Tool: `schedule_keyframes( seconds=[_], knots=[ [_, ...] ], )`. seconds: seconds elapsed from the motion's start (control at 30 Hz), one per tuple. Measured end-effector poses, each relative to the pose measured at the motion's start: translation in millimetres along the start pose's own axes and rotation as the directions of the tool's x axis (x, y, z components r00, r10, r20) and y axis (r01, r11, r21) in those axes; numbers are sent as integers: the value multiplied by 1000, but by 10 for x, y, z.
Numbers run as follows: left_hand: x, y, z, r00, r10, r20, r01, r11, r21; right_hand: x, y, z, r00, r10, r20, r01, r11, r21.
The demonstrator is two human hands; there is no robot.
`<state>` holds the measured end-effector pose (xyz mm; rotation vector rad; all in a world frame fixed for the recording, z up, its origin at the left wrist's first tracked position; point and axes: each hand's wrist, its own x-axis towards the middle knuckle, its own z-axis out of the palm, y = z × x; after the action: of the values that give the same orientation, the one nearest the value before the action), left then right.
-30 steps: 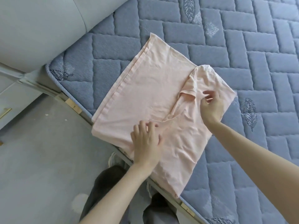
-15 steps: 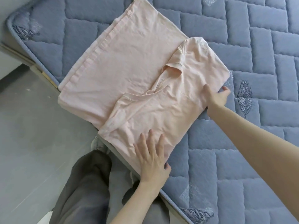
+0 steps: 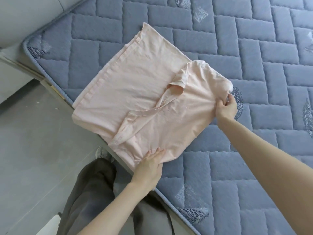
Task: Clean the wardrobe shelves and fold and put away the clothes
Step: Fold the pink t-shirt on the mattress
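Observation:
A pale pink shirt (image 3: 135,92) lies partly folded on the blue quilted mattress (image 3: 254,150), near its front corner, with both sleeves turned in over the body. My left hand (image 3: 149,165) takes hold of the shirt's near edge, thumb tucked under the cloth and fingers lying on top. My right hand (image 3: 226,107) pinches the shirt's right edge, close to the shoulder, and the cloth puckers toward it.
The mattress edge (image 3: 50,82) runs diagonally from upper left to lower right, with grey floor (image 3: 33,150) beyond it. My grey trousers (image 3: 94,197) and a shoe (image 3: 101,152) show below the bed edge. A padded grey headboard (image 3: 25,14) fills the top left.
My left hand slid from pressing flat on the shirt to gripping its near edge. My right hand closed from resting beside the right edge to pinching it. The view shifted.

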<state>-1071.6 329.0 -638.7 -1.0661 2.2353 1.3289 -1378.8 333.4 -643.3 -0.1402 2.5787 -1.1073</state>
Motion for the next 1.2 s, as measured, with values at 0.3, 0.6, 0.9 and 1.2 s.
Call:
schedule_keyframes(
  seconds=[0.3, 0.6, 0.9, 1.2],
  knots=[
    [-219, 358, -74, 980, 74, 186, -1, 931, -366, -210, -299, -563, 999, 11, 35, -11, 1000, 8],
    [-124, -459, -1273, 978, -202, -60, 149, 866, -476, -290, -1339, 535, 992, -26, 123, 0, 979, 202],
    [461, -1519, -2146, 948, -316, -43, 244, 806, -539, -262, -1955, 1920, 874, 55, 483, -169, 966, 195],
    [834, -1380, -2370, 915, -277, -292, 196, 940, -280, -737, -1256, 1733, 981, 116, 152, -109, 993, -55]
  ],
)
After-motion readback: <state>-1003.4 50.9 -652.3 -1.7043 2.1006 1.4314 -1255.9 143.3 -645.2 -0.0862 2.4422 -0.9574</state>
